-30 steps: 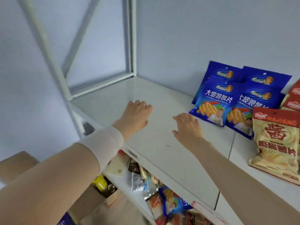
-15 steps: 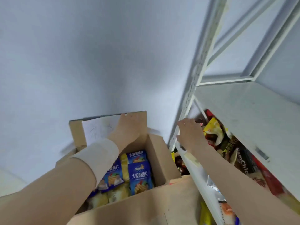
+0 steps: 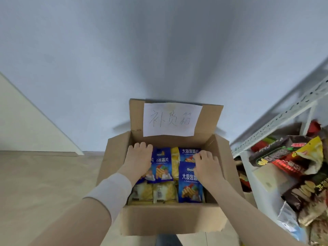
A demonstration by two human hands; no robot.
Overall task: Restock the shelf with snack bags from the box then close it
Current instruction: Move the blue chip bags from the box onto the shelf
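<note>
An open cardboard box (image 3: 170, 221) stands on the floor in front of me, with a handwritten paper label (image 3: 172, 119) on its raised back flap. Inside lie blue snack bags (image 3: 162, 166) over pale yellow bags (image 3: 165, 192). My left hand (image 3: 139, 160) lies flat in the box's left side, on a blue bag, fingers slightly apart. My right hand (image 3: 207, 167) is on the right side, its fingers curled over the top edge of the front blue snack bag (image 3: 189, 185).
The white metal shelf frame (image 3: 284, 112) rises at the right, close to the box. Its lower level is heaped with mixed snack bags (image 3: 301, 157). A pale wall is behind the box, and beige floor (image 3: 44, 183) spreads to the left.
My view has swung from the upper shelf down and left to the box. Both hands left the shelf and went down into the box onto the blue bags.
</note>
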